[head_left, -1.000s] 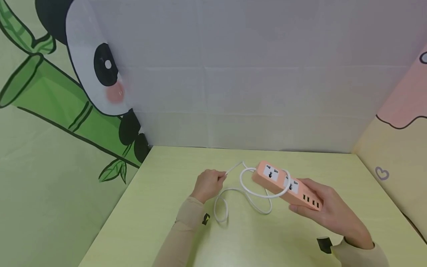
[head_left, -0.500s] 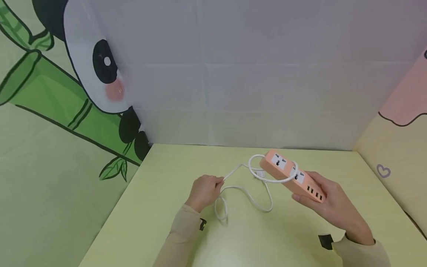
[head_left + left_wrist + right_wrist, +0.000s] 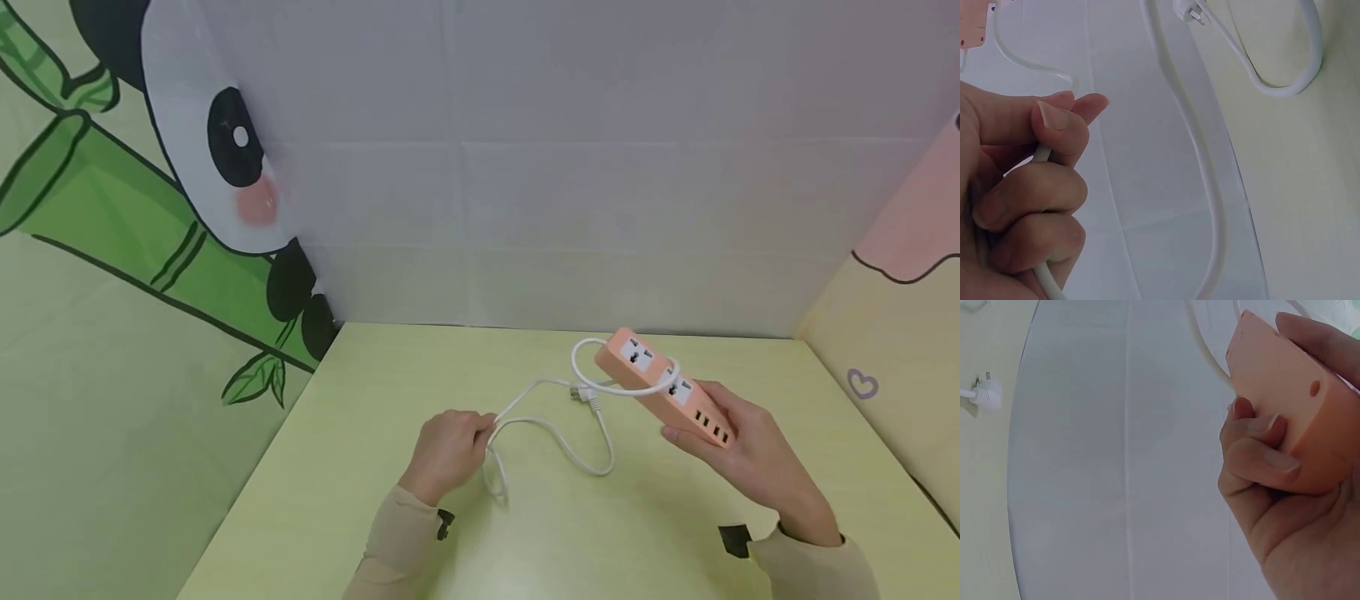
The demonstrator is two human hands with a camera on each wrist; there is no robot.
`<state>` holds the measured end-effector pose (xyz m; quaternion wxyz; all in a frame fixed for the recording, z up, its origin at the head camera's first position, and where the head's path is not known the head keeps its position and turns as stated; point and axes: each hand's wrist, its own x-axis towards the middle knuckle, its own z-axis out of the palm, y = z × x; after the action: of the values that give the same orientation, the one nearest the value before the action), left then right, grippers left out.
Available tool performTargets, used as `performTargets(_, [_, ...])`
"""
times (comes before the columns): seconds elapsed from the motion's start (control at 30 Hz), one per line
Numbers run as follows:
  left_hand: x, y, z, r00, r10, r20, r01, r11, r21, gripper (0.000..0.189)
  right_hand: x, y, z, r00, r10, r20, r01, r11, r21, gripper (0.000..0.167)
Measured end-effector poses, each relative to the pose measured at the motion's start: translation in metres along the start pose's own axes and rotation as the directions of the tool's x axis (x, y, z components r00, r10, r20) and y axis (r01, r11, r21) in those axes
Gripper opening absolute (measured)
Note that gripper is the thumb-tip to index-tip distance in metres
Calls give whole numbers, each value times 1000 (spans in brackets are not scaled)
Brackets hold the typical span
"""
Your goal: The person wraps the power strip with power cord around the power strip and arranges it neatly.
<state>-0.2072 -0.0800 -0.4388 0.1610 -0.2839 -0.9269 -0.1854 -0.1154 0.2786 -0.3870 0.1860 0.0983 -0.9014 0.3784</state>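
An orange power strip point(image 3: 652, 379), with white socket faces and several USB ports, is held above the table by my right hand point(image 3: 753, 454). The fingers wrap its near end, and in the right wrist view the strip's underside point(image 3: 1272, 381) shows. A white cord point(image 3: 577, 367) leaves its far end and loops across the sockets. Left of it, my left hand point(image 3: 450, 454) grips the cord, whose run point(image 3: 1050, 281) passes through the curled fingers in the left wrist view. Between the hands the white plug point(image 3: 585, 393) lies on the table, prongs pointing left.
Slack cord point(image 3: 592, 468) lies in loose bends on the pale yellow table point(image 3: 375, 375). A grey-white backdrop point(image 3: 555, 208) rises behind the table's far edge. Printed cartoon panels stand on the left point(image 3: 112, 375) and the right point(image 3: 900, 350).
My left hand, gripping the cord, has moved left and toward me. My right hand has shifted the power strip right and away. The plug, hidden at first, now shows on the table.
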Motion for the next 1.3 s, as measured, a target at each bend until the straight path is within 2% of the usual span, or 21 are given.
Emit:
performTargets(0.33, [-6, 1, 0, 999, -23, 30, 25, 999, -44, 15, 2, 1, 0, 1000, -1, 6, 1, 1000, -12, 53])
performTargets(0.63, [-12, 4, -9, 999, -27, 19, 27, 999, -21, 13, 7, 2, -3, 1000, 6, -6, -6, 1000, -24, 52])
performTargets(0.83, [-24, 8, -15, 1000, -9, 3, 9, 1000, -6, 6, 8, 6, -2, 999, 44, 11, -43, 999, -31, 51])
performTargets(0.97, [-33, 11, -18, 1000, 16, -10, -16, 1000, -5, 16, 7, 9, 1, 997, 74, 28, -74, 997, -32, 52])
performTargets(1.07, [-38, 13, -22, 999, 40, -34, -40, 999, -7, 17, 6, 10, 2, 997, 78, 28, -77, 997, -31, 51])
performTargets(1.3, [-47, 19, -34, 995, 68, -79, -69, 998, 1, 7, 9, 14, 1, 997, 62, 35, -61, 998, -29, 50])
